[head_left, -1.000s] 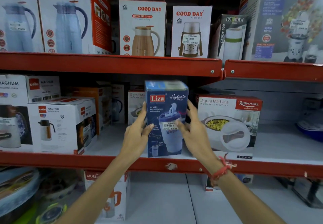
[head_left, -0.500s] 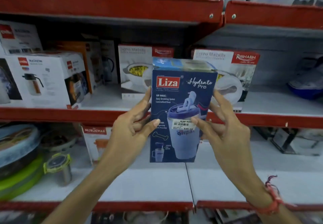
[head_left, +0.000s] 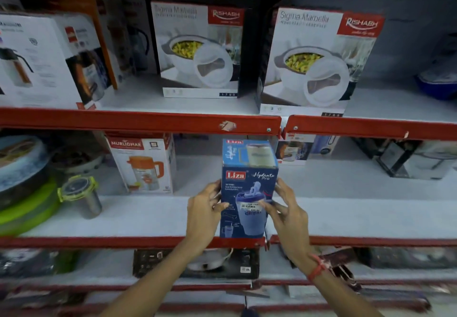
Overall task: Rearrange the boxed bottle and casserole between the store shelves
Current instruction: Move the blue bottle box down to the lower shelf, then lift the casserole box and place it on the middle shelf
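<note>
Both hands gripped the blue bottle box (head_left: pixel 248 188) upright at the lower shelf (head_left: pixel 148 218) front edge — left hand (head_left: pixel 204 211), right hand (head_left: pixel 288 214) on its sides.

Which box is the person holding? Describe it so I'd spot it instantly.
Find the red-edged shelf under the two casserole boxes. At its front edge, between both hands, stands the blue Liza box. It's the only dark blue carton, tall and narrow, picturing a spouted bottle.

Upper shelf, your left: white flask box (head_left: pixel 37 62).
Lower shelf: Murlidhar jug box (head_left: pixel 143 166), upright.
Near it, leftward: green-lidded steel canister (head_left: pixel 80 197).
</note>
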{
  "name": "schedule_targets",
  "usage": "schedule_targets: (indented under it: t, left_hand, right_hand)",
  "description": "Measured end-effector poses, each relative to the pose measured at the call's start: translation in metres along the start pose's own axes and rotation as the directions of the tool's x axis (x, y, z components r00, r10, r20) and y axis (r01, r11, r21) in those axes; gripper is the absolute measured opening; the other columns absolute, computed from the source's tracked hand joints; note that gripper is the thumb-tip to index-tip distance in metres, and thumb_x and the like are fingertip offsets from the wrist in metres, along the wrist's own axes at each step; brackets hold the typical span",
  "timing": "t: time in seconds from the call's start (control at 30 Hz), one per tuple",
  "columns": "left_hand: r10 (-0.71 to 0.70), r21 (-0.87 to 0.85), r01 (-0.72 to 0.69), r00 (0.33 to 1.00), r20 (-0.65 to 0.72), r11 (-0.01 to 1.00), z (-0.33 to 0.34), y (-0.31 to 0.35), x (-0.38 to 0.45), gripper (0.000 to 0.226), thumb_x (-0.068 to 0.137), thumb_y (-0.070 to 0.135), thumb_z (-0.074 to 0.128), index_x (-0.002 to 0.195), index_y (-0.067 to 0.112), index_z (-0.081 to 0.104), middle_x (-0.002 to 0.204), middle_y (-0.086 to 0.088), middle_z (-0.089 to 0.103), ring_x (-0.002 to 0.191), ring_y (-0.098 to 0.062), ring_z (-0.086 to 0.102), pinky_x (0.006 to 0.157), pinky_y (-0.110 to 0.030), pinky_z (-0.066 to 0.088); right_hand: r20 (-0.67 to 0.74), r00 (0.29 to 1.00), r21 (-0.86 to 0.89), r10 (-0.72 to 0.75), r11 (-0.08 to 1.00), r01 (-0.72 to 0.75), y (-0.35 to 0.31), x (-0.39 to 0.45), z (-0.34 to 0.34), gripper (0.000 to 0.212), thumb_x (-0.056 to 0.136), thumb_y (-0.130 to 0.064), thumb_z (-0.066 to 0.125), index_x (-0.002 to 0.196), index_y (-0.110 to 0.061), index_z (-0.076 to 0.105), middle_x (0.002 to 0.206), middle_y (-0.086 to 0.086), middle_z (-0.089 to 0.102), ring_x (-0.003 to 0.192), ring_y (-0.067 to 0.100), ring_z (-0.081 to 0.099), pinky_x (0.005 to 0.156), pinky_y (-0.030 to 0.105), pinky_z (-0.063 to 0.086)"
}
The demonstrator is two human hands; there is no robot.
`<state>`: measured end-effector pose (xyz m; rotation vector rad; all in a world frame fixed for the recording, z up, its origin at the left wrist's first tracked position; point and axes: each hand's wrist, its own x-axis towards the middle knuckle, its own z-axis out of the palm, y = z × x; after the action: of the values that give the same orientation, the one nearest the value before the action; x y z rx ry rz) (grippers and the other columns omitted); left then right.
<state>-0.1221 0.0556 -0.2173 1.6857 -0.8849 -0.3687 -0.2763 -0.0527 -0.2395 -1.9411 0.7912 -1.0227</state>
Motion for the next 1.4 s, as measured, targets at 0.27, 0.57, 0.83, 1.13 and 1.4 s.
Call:
schedule_targets:
  t: [0.27,0.57,0.83,1.13,1.4]
  left_hand:
    - [-0.034,0.212,0.035,0.999,-0.008,0.977,0.03,-0.034,0.015,0.037,0.087,-0.002,0.062,0.123,-0.002,0.052,0.118,-0.016,0.069,0.106,-0.026,0.067,0.086,-0.023,0.053]
    - [-0.115,0.242,0.1,0.992,0.048,0.965,0.028,-0.05,0.026,0.045,0.083,0.006,0.07,0.12,0.004,0.045,0.128,-0.015,0.064,0.115,-0.029,0.064,0.088,-0.037,0.056]
    - [0.096,0.172,-0.089,0.995,-0.031,0.981,-0.024,0.028,0.048,0.058,0.071,0.041,0.07,0.116,0.008,0.056,0.119,-0.011,0.068,0.102,-0.02,0.067,0.089,-0.028,0.056]
    - [0.466,0.016,-0.47,0.869,-0.168,0.883,-0.01,0.149,0.117,0.042,0.081,0.034,0.068,0.116,0.014,0.06,0.12,-0.001,0.069,0.112,-0.008,0.063,0.1,-0.021,0.049]
    - [0.291,-0.063,-0.289,0.956,0.023,0.955,0.046,0.175,0.194,0.083,0.084,0.033,0.07,0.15,0.014,0.023,0.153,-0.008,0.038,0.14,-0.024,0.036,0.115,-0.043,0.035]
  right_hand:
    - [0.017,0.984,0.023,0.176,0.984,-0.176,0.05,0.011,0.026,0.043,0.093,-0.009,0.063,0.127,-0.027,0.043,0.112,-0.034,0.053,0.111,0.021,0.067,0.089,0.023,0.052]
    - [0.127,0.969,-0.003,0.213,0.977,-0.215,0.06,0.025,0.021,0.046,0.087,-0.011,0.071,0.121,-0.027,0.045,0.123,-0.01,0.059,0.115,0.022,0.064,0.092,0.032,0.055]
    - [0.016,0.991,-0.019,-0.133,0.991,0.133,-0.007,0.074,-0.04,0.035,0.086,-0.024,0.069,0.119,-0.022,0.059,0.12,-0.019,0.062,0.114,-0.006,0.058,0.099,0.015,0.048]
    - [-0.518,0.813,-0.17,-0.266,0.963,0.207,-0.062,0.191,-0.124,0.049,0.092,-0.033,0.062,0.137,-0.018,0.05,0.146,0.009,0.049,0.133,0.023,0.046,0.11,0.046,0.04]
    - [-0.342,0.935,0.113,0.097,0.992,-0.062,-0.044,0.248,-0.158,0.089,0.084,-0.051,0.063,0.154,-0.022,0.016,0.16,0.008,0.029,0.144,0.027,0.032,0.114,0.047,0.032]
